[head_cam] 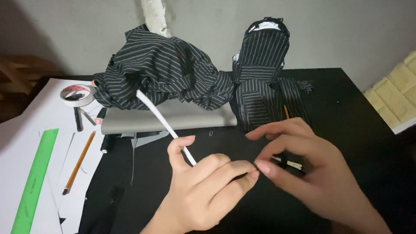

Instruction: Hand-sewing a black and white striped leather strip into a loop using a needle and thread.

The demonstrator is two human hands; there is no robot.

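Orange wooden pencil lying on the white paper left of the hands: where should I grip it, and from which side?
Probably grip the orange wooden pencil at mid-shaft, coming from straight above with fingers across its width. It lies flat and slanted on the white paper, dark tip toward the viewer, between the flat green plastic ruler and the black tabletop, so both flanks look free.

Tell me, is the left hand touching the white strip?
Touching. The head view shows the left hand gripping the white strip between thumb and fingers, the strip's lower end vanishing into the grasp.

A thin white strip (161,118) slants up-left over the black table, its lower end pinched between fingers.
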